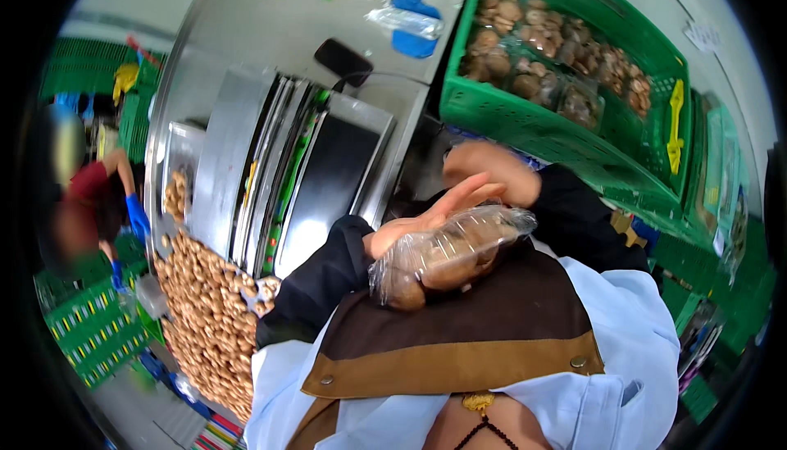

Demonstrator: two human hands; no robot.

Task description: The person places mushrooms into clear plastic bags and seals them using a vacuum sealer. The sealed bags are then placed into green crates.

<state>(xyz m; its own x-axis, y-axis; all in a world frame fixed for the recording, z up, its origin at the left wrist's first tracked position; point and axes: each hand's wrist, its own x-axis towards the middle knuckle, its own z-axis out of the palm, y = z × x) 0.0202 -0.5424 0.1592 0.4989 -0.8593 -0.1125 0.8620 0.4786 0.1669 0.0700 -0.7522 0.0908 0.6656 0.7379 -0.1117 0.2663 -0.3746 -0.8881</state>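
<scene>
A pack of brown mushrooms in clear film (455,255) is close to my chest, in front of my brown apron. My left hand (434,214) bears it, with the palm against its far side and the fingers stretched out past it. The film is wrinkled and bunched at the right end. Just beyond the pack is my right hand (492,173), smeared by motion, near my left fingertips. Its fingers cannot be made out, and I see nothing in it.
A green crate (566,134) at the upper right holds several mushroom packs and a yellow strip. On the steel table (238,40) are a flat-topped machine (332,179), a dark phone-like object (344,61) and a blue glove (416,22). Loose mushrooms (205,319) heap at left, near a blue-gloved person (90,196).
</scene>
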